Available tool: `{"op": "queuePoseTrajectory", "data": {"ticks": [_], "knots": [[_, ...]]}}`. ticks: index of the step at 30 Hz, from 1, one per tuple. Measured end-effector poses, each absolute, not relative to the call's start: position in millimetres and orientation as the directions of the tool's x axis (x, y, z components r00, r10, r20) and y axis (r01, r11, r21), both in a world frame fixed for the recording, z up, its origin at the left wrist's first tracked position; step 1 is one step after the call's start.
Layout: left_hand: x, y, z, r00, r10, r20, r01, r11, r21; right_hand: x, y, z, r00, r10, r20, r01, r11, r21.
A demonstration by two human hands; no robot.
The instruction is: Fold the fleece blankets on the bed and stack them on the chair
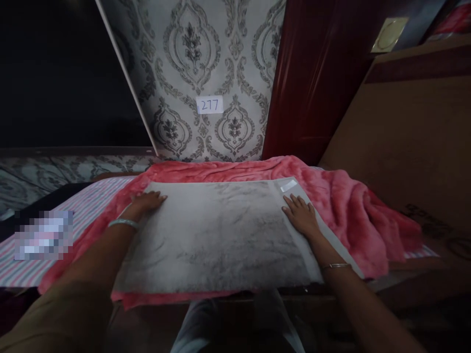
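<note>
A grey rectangular sheet, plush-looking like a mat, lies flat in front of me. My left hand rests at its far left corner, fingers stretched toward the middle. On the far right part, just below a small white label, my right hand lies flat with fingers spread. Neither hand grips anything. Beneath the mat a pink fleecy blanket shows on all sides, bunched in folds at the right.
A striped cloth covers the surface at left, with a blurred-out item on it. A large dark screen stands behind at left. At right is a big cardboard box. The patterned wall bears a paper marked 277.
</note>
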State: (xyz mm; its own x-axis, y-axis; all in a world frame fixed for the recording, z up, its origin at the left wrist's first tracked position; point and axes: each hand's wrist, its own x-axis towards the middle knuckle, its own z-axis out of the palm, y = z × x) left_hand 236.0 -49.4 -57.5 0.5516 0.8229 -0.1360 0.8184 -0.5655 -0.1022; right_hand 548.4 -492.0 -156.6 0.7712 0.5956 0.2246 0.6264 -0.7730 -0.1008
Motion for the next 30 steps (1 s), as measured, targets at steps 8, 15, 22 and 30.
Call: {"op": "queuePoseTrajectory", "data": {"ticks": [8,15,22,30], "knots": [[261,-146,-92,0.840,0.541,-0.045,0.542,-0.841,-0.001,550,-495,-156,0.760,0.611,0.223,0.643,-0.757,-0.116],[257,-165,-108,0.820,0.569,0.067,0.570,-0.821,-0.008,546,-495,-153,0.771,0.600,0.211,0.628,-0.773,-0.095],[255,-170,-106,0.814,0.560,0.151,0.565,-0.825,0.017,550,-496,-150,0.775,0.606,0.179,0.627,-0.773,-0.098],[256,-170,-107,0.811,0.556,0.182,0.565,-0.825,0.000,508,-434,-107,0.733,0.675,0.078,0.673,-0.705,-0.222]]}}
